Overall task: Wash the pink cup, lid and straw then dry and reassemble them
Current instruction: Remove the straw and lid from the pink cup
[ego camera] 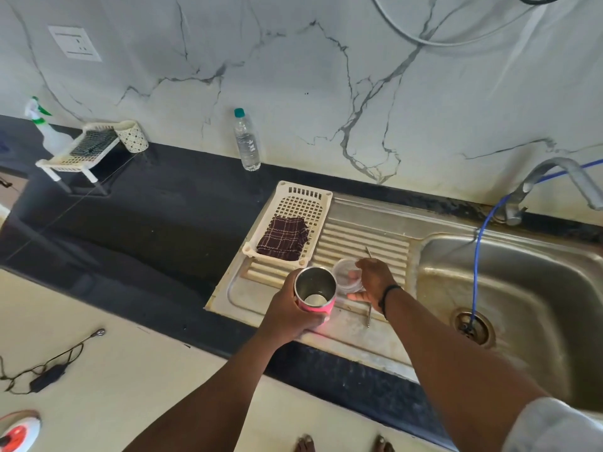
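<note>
Left hand (287,313) wraps pink cup (315,293), mouth up, steadied over draining board (359,334) so lid can go on. Right hand (372,282) at cup's 2 o'clock pinches clear lid (348,275). Straw (369,316) lies on board at 3 o'clock, probably last in. Cloth (283,238) parked in basket (321,203), 12 o'clock.

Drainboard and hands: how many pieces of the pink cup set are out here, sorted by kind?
Pink cup, held by the left hand: 1
Clear lid, held by the right hand: 1
Metal straw, lying on the drainboard: 1
Total: 3
</note>
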